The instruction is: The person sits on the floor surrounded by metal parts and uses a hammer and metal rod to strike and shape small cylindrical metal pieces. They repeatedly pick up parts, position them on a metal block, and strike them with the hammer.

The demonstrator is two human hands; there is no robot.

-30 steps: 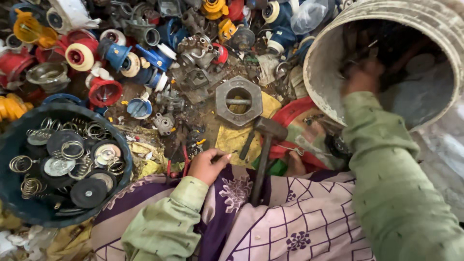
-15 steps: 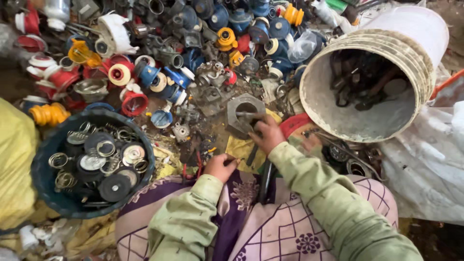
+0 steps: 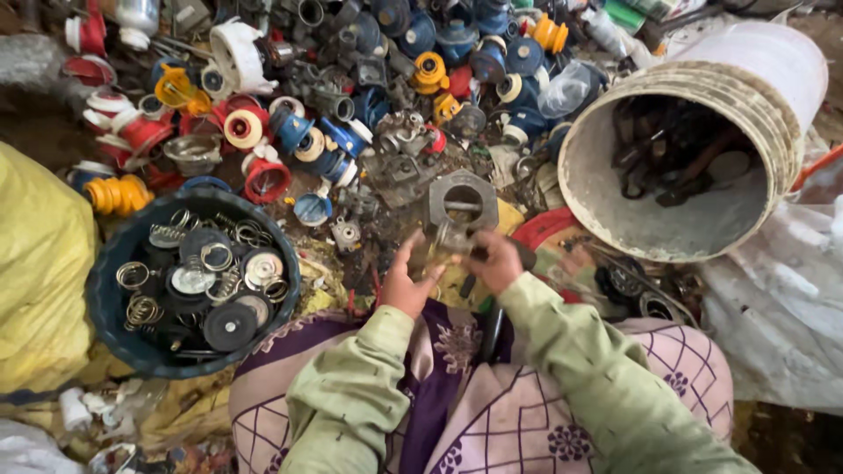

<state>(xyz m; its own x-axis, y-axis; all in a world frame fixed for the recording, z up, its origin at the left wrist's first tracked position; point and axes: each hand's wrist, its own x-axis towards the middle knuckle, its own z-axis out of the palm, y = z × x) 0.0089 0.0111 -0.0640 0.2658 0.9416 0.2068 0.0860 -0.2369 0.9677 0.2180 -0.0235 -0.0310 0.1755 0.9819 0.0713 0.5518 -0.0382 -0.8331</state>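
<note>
Both hands meet right at the middle here: the left hand (image 3: 409,283) has its fingers spread and curled up toward a small grimy metal part (image 3: 450,239), and the right hand (image 3: 497,260) has its fingers pinched onto that same part from the 3 o'clock side, so the piece sits between the two, low over the scrap. Just at 12 o'clock from it lies a big grey hex nut (image 3: 463,202), flat on the pile and nearly touching the part. A dark hammer handle (image 3: 490,326) runs down from under the right hand across the person's lap. Out at 9 o'clock sits a round dark blue tub (image 3: 112,290) full of springs, rings and black discs. At 2 o'clock a dirty white bucket (image 3: 746,88) lies tipped on its side with its mouth facing the hands and dark metal bits inside. Across the whole top, 10 to 1 o'clock, is a heap of red, blue, yellow and white plastic caps and fittings (image 3: 351,88). A yellow sack (image 3: 39,263) bulges at the far 9 o'clock edge, and white plastic sheeting (image 3: 781,307) lies at 4 o'clock.
</note>
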